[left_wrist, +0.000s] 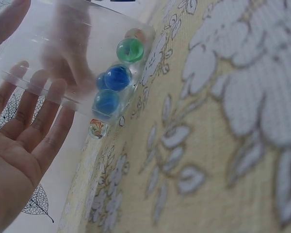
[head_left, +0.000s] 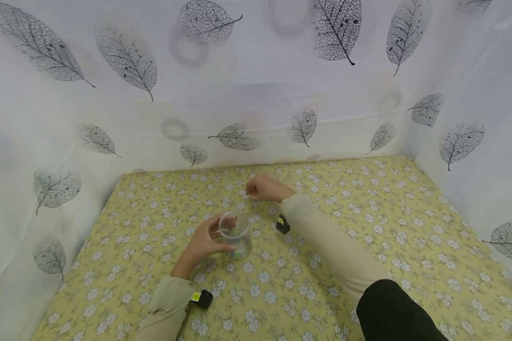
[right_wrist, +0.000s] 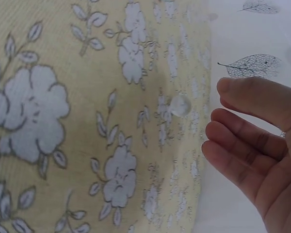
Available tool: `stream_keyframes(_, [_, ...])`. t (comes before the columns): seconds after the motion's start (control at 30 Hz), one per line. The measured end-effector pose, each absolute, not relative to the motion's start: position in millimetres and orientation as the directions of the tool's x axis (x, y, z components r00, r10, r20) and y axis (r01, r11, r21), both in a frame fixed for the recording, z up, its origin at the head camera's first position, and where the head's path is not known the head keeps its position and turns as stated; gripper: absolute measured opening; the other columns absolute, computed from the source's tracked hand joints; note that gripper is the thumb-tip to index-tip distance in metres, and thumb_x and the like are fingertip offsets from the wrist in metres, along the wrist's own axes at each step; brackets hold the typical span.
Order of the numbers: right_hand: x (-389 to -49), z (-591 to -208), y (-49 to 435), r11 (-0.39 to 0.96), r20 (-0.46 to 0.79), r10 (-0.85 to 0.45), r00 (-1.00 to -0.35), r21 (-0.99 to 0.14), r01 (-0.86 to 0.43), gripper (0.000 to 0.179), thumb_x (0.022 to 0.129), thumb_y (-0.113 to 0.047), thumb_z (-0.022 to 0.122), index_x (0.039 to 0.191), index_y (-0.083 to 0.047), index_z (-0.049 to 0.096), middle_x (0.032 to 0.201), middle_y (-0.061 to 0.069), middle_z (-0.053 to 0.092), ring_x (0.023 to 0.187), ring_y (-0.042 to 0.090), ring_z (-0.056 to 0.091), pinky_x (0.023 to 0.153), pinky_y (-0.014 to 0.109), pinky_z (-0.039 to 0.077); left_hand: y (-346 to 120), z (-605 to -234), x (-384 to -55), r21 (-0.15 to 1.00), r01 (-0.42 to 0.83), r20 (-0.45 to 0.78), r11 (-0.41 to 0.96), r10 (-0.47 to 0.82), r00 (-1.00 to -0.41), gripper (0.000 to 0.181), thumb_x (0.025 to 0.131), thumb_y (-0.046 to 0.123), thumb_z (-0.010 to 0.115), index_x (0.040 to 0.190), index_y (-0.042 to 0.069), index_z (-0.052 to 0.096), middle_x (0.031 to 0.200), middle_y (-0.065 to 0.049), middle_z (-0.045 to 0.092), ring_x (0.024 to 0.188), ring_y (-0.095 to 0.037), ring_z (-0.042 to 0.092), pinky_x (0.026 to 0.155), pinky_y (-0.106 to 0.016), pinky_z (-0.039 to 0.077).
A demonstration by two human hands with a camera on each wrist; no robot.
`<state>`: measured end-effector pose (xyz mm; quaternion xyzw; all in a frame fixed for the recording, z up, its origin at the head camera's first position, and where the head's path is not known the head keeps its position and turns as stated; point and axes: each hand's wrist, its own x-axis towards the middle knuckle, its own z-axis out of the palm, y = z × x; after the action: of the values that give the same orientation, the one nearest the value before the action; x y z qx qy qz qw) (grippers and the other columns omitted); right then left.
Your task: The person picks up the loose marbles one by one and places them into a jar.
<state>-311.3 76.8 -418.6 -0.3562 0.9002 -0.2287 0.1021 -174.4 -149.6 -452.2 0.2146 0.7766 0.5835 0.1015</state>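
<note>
A clear jar [head_left: 242,244] stands on the flowered cloth, its open mouth upward. My left hand [head_left: 205,241] holds it from the left side, thumb and fingers around the wall. Inside, low in the jar, the left wrist view shows a green marble [left_wrist: 130,50], blue marbles [left_wrist: 117,77] and a partly hidden orange-tinted one [left_wrist: 135,34]. Outside the jar lies a marble with red-orange swirls [left_wrist: 98,128]. Farther back and to the right, my right hand [head_left: 264,188] hovers with loosely bent fingers, nothing visible between them. Near its fingertips a whitish marble [right_wrist: 181,105] rests on the cloth.
The yellow cloth with white flowers [head_left: 367,208] covers the table surface. White leaf-printed sheets [head_left: 256,104] hang behind it and along both sides. Black devices with yellow-green labels are worn at both wrists, one by the left sleeve [head_left: 166,298].
</note>
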Motion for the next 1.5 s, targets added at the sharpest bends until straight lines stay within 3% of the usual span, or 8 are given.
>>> stream_keyframes(0.3, [-319,-433,73,0.659,-0.067,-0.693,-0.717,-0.461,-0.594,0.008,0.080,-0.005,0.068,0.088,-0.005,0.070,0.080,0.005,0.065,0.070,0.012,0.056,0.065,0.019,0.050,-150,-451,-174,0.948,0.215,0.091,0.235,0.446,-0.890,0.077,0.072,0.015,0.082,0.138,0.005,0.043,0.130,-0.020,0.054,0.120,-0.039,0.052,0.101,-0.045,0.047])
stream_keyframes(0.6, [-320,-440,72,0.702,-0.137,-0.649,-0.748,-0.488,-0.519,0.011,0.078,-0.008,0.074,0.088,-0.008,0.070,0.084,0.002,0.066,0.075,0.013,0.059,0.069,0.022,0.052,-150,-453,-174,0.949,0.216,0.093,0.229,0.451,-0.888,0.077,0.072,0.012,0.081,0.138,0.005,0.042,0.131,-0.019,0.054,0.120,-0.038,0.052,0.101,-0.043,0.048])
stream_keyframes(1.3, [-321,-442,68,0.694,-0.113,-0.673,-0.731,-0.439,-0.570,0.008,0.075,-0.004,0.074,0.080,-0.009,0.070,0.073,0.000,0.062,0.065,0.011,0.054,0.060,0.019,0.048,-149,-454,-174,0.946,0.235,0.110,0.224,0.459,-0.882,0.078,0.073,0.015,0.081,0.139,0.002,0.041,0.129,-0.023,0.053,0.119,-0.040,0.052,0.100,-0.046,0.048])
stream_keyframes(1.5, [-321,-441,68,0.700,-0.119,-0.667,-0.736,-0.440,-0.563,0.009,0.076,-0.003,0.073,0.082,-0.008,0.071,0.074,0.001,0.064,0.066,0.011,0.055,0.061,0.019,0.049,-149,-452,-173,0.951,0.217,0.096,0.222,0.452,-0.887,0.077,0.072,0.009,0.081,0.138,0.005,0.042,0.130,-0.020,0.054,0.120,-0.038,0.052,0.101,-0.042,0.047])
